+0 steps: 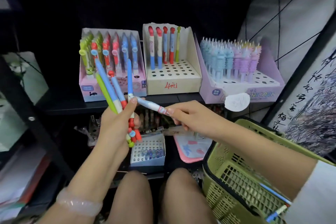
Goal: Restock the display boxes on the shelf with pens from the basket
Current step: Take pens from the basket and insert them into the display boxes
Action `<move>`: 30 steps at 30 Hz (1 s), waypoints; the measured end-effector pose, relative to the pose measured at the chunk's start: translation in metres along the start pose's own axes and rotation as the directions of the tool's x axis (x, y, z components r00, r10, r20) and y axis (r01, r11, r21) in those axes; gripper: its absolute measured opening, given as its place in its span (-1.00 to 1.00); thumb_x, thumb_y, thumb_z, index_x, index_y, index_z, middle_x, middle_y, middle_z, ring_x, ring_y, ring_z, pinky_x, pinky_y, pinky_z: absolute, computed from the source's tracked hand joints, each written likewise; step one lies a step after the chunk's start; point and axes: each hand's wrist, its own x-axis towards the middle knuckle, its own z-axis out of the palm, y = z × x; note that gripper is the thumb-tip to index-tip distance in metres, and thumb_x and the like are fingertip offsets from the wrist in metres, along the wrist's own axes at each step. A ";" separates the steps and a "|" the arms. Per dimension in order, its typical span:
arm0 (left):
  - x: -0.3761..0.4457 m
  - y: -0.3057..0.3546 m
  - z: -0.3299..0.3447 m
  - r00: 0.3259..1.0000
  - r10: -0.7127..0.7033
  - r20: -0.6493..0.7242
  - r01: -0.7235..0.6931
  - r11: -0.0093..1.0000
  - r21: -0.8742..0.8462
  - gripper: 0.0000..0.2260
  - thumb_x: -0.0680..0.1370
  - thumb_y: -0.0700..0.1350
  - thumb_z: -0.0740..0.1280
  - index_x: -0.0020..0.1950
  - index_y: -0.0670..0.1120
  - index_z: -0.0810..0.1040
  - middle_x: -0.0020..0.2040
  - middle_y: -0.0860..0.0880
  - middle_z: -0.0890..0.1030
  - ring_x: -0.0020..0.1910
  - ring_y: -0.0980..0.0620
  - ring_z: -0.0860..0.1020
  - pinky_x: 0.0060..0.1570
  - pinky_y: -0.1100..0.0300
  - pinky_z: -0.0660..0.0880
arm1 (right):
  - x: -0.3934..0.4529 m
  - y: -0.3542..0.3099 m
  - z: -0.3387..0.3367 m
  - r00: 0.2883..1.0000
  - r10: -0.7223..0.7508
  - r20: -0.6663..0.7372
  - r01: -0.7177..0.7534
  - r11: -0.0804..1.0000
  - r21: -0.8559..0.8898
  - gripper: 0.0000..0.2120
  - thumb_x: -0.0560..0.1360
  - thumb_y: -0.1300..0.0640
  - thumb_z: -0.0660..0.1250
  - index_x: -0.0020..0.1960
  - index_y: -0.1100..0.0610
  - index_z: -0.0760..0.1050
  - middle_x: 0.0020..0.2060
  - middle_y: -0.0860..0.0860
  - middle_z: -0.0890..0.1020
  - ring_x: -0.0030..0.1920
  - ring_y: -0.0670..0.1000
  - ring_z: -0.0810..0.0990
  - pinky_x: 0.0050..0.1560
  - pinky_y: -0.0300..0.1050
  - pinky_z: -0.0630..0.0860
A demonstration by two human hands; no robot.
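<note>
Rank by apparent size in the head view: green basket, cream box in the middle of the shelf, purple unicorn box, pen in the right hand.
1. green basket, though it sits nearest the camera, which inflates it
2. purple unicorn box
3. cream box, close to the unicorn box, so that order is unsure
4. pen in the right hand

Fanned pens point(116, 94), half-empty white box point(173, 78), green basket point(236, 174) btm-right.
</note>
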 end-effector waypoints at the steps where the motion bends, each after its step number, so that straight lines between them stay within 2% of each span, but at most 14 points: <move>1: 0.000 0.002 -0.003 1.000 -0.002 -0.007 0.002 1.000 -0.024 -0.87 0.51 -0.10 0.35 -0.19 -0.08 0.44 -0.58 0.03 0.31 -0.62 0.12 0.28 -0.65 0.37 0.22 | 0.004 -0.002 0.000 1.000 -0.003 -0.014 0.004 1.000 0.027 -0.61 0.59 0.08 0.18 -0.32 -0.26 0.54 -0.42 -0.09 0.44 -0.43 -0.06 0.35 -0.40 -0.26 0.30; 3: 0.002 0.007 -0.008 1.000 0.008 -0.022 -0.010 0.998 -0.062 -0.87 0.51 -0.12 0.35 -0.19 -0.06 0.44 -0.58 0.03 0.32 -0.62 0.11 0.28 -0.65 0.36 0.25 | 0.014 -0.005 0.001 0.994 0.046 -0.099 -0.023 0.975 0.223 -0.85 0.55 0.09 0.26 -0.08 -0.09 0.59 -0.43 -0.13 0.51 -0.44 -0.11 0.40 -0.39 -0.34 0.38; 4: 0.003 0.010 -0.010 1.000 0.015 -0.026 -0.017 0.997 -0.080 -0.87 0.51 -0.11 0.35 -0.20 -0.04 0.44 -0.58 0.04 0.33 -0.62 0.12 0.28 -0.65 0.35 0.26 | 0.019 -0.007 0.002 0.987 0.092 -0.135 -0.034 0.924 0.382 -0.90 0.53 0.12 0.28 -0.04 0.04 0.58 -0.42 -0.11 0.53 -0.45 -0.14 0.44 -0.36 -0.36 0.43; 5: 0.003 0.012 -0.011 1.000 0.014 -0.027 -0.017 0.994 -0.106 -0.87 0.51 -0.11 0.35 -0.20 -0.02 0.44 -0.59 0.05 0.33 -0.63 0.13 0.29 -0.65 0.35 0.28 | 0.025 -0.008 0.002 0.979 0.132 -0.157 -0.027 0.842 0.538 -0.93 0.52 0.16 0.30 -0.06 0.12 0.55 -0.39 -0.06 0.54 -0.45 -0.17 0.47 -0.34 -0.37 0.47; 7: 0.004 0.016 -0.012 1.000 -0.012 -0.015 0.010 0.983 -0.181 -0.88 0.51 -0.13 0.35 -0.19 -0.01 0.45 -0.60 0.06 0.33 -0.65 0.15 0.29 -0.65 0.38 0.28 | 0.033 -0.010 0.004 0.965 0.179 -0.190 0.014 0.691 0.723 -0.93 0.47 0.18 0.34 -0.16 0.16 0.50 -0.38 0.01 0.54 -0.46 -0.18 0.49 -0.34 -0.35 0.51; 10: 0.004 0.018 -0.011 0.997 -0.072 0.028 0.077 0.968 -0.238 -0.93 0.51 -0.12 0.34 -0.13 -0.01 0.46 -0.59 0.05 0.32 -0.64 0.16 0.30 -0.64 0.39 0.26 | 0.042 -0.012 0.006 0.952 0.207 -0.225 0.086 0.525 0.847 -0.81 0.30 0.07 0.39 -0.20 0.17 0.48 -0.43 0.00 0.56 -0.46 -0.16 0.50 -0.37 -0.34 0.52; 13: 0.003 0.017 -0.011 0.993 -0.109 0.054 0.119 0.964 -0.238 -0.85 0.43 -0.06 0.37 -0.04 -0.02 0.48 -0.58 0.05 0.32 -0.61 0.16 0.30 -0.63 0.33 0.27 | 0.045 -0.013 0.005 0.951 0.147 -0.272 0.181 0.451 0.874 -0.76 0.30 0.05 0.37 -0.14 0.19 0.47 -0.42 -0.01 0.57 -0.41 -0.15 0.52 -0.31 -0.31 0.54; 15: 0.002 0.018 -0.010 0.988 -0.138 0.071 0.151 0.961 -0.231 -0.71 0.39 -0.01 0.37 0.07 -0.03 0.50 -0.57 0.05 0.33 -0.60 0.16 0.31 -0.59 0.29 0.27 | 0.045 -0.015 0.005 0.952 0.077 -0.297 0.230 0.460 0.858 -0.77 0.33 0.06 0.35 -0.12 0.20 0.48 -0.38 -0.01 0.57 -0.38 -0.14 0.53 -0.26 -0.30 0.55; 18: 0.001 0.016 -0.010 0.988 -0.144 0.062 0.154 0.966 -0.209 -0.81 0.48 -0.06 0.34 0.06 -0.08 0.55 -0.56 0.03 0.33 -0.58 0.15 0.31 -0.60 0.30 0.26 | 0.047 -0.019 0.002 0.933 0.042 -0.357 0.278 0.542 0.793 -0.80 0.38 0.04 0.34 -0.12 0.17 0.52 -0.37 -0.05 0.56 -0.36 -0.15 0.53 -0.21 -0.29 0.55; 22: -0.007 0.010 -0.021 0.996 -0.090 0.028 0.091 0.994 -0.059 -0.86 0.52 -0.08 0.33 -0.09 -0.12 0.63 -0.51 -0.03 0.32 -0.57 0.09 0.28 -0.63 0.28 0.33 | 0.066 -0.030 -0.015 0.828 0.041 -0.560 0.323 0.781 0.535 -0.88 0.53 0.11 0.28 -0.15 0.12 0.48 -0.37 -0.10 0.57 -0.38 -0.18 0.51 -0.23 -0.27 0.55; 25: -0.012 0.008 -0.034 0.999 -0.033 -0.016 0.034 0.999 0.036 -0.84 0.51 -0.07 0.32 -0.10 -0.15 0.60 -0.52 -0.03 0.36 -0.59 0.09 0.29 -0.66 0.28 0.33 | 0.089 -0.041 -0.023 0.758 -0.022 -0.652 0.351 0.856 0.380 -0.85 0.54 0.12 0.29 -0.20 0.08 0.43 -0.35 -0.05 0.58 -0.39 -0.17 0.54 -0.27 -0.27 0.55; 28: -0.012 0.009 -0.046 0.998 0.024 -0.051 -0.019 0.995 0.096 -0.85 0.52 -0.06 0.32 -0.13 -0.11 0.61 -0.52 -0.02 0.39 -0.57 0.09 0.31 -0.65 0.29 0.33 | 0.115 -0.049 -0.016 0.783 -0.084 -0.617 0.313 0.909 0.273 -0.88 0.53 0.11 0.31 -0.18 0.08 0.45 -0.32 -0.02 0.57 -0.36 -0.18 0.56 -0.29 -0.28 0.54; 30: -0.010 0.012 -0.051 0.997 0.054 -0.063 -0.046 0.992 0.118 -0.84 0.53 -0.05 0.31 -0.12 -0.11 0.61 -0.53 0.00 0.41 -0.57 0.10 0.33 -0.64 0.30 0.33 | 0.130 -0.054 -0.011 0.808 -0.139 -0.573 0.262 0.956 0.136 -0.85 0.53 0.10 0.31 -0.20 0.05 0.42 -0.32 -0.02 0.56 -0.33 -0.13 0.55 -0.29 -0.26 0.56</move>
